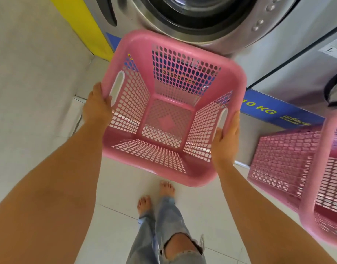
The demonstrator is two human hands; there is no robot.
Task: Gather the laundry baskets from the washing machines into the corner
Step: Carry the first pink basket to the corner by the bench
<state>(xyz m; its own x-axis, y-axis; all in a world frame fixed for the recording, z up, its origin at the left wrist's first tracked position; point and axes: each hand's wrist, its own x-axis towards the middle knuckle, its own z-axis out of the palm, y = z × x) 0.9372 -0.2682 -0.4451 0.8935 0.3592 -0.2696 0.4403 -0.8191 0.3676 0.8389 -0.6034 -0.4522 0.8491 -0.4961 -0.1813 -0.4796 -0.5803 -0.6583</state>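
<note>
I've got one empty pink basket (171,109) lifted in front of the washing machine (202,20), left hand (98,107) and right hand (225,138) fingers clamped on its side rims, second pink basket (304,168) waiting on the floor (114,187) at right, corner drop-off not yet done

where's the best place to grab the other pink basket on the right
By the thick rolled rim of the second basket, coming down from above: its open top faces up. The held basket has slot handles in opposite walls; this one's aren't visible.
</note>
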